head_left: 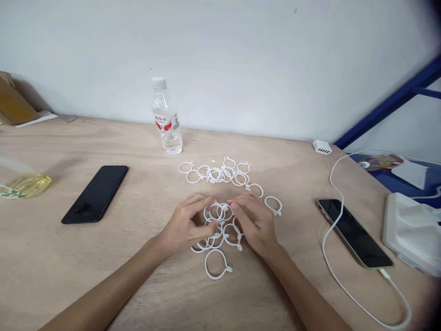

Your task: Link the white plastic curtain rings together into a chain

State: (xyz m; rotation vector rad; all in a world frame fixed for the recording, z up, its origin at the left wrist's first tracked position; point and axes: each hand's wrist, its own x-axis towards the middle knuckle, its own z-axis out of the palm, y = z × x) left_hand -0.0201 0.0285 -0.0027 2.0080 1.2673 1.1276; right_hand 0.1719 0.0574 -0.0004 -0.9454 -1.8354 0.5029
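L hand (pixel 186 228), R hand (pixel 257 225), rings (pixel 221 209), grip hidden

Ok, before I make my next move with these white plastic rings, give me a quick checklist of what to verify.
1. Both hands on the rings: left hand and right hand touch the near cluster of rings: ok.
2. Firm pinch on a single ring: cannot tell, the fingers hide it.
3. Near cluster untangled: not ok, the rings overlap.
4. Far pile of rings clear of the water bottle: ok, a gap shows.
5. White cable clear of the hands: ok, it lies by the phone at right.
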